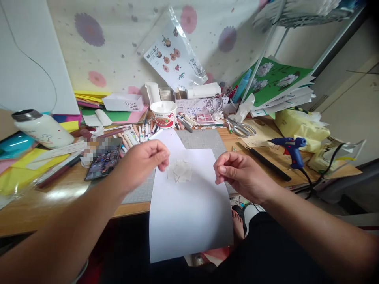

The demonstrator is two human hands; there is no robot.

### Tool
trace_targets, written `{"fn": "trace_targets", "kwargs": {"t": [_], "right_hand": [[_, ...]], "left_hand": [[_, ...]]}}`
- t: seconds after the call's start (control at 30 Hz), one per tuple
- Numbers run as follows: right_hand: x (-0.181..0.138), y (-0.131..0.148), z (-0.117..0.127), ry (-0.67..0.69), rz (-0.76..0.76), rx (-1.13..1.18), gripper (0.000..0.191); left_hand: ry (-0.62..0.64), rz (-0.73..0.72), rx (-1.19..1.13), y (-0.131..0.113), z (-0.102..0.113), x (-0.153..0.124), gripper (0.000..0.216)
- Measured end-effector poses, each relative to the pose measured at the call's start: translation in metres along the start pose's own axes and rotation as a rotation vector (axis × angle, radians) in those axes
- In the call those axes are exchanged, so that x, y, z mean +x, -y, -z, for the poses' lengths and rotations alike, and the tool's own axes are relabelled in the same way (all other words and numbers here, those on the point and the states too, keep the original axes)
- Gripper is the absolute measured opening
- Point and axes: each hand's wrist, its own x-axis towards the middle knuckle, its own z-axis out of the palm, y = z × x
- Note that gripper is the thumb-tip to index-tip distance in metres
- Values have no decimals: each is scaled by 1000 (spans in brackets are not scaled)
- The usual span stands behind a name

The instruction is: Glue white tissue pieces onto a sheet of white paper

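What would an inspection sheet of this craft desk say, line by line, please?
Surface: wooden desk with a grey cutting mat, mostly covered.
Job's things: white sheet hanging over the desk edge; small pale paper pieces lying on it.
Clutter: phone, white bottle, markers, paper cup, scissors, blue glue gun.
Fingers: left hand pinched shut at the pieces' edge; right hand curled shut beside them, nothing seen held.
Cables: black cord from the glue gun running off the desk; thin wire on the white panel at left.
Surroundings: flowered wall covering; stack of green paper at the right.
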Motion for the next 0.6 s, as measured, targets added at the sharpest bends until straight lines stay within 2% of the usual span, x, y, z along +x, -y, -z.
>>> {"fn": "trace_targets", "kwargs": {"t": [0.1, 0.23, 0.4, 0.5, 0.6], "right_hand": [[4, -9, -4, -1, -78, 200, 18], [5, -19, -13, 40, -100, 413, 14], [8, -20, -21, 51, -113, 557, 15], [11, -18, -22, 33, -127, 600, 15], [16, -18, -19, 0, -136, 566, 14]], "left_hand": [[-119, 12, 46, 16, 2, 47, 9], [-154, 17, 80, 38, -6, 84, 10], [-127, -14, 240, 56, -2, 88, 13], [-132, -67, 365, 60, 4, 85, 21], [-136, -86, 488, 59, 7, 83, 17]]}}
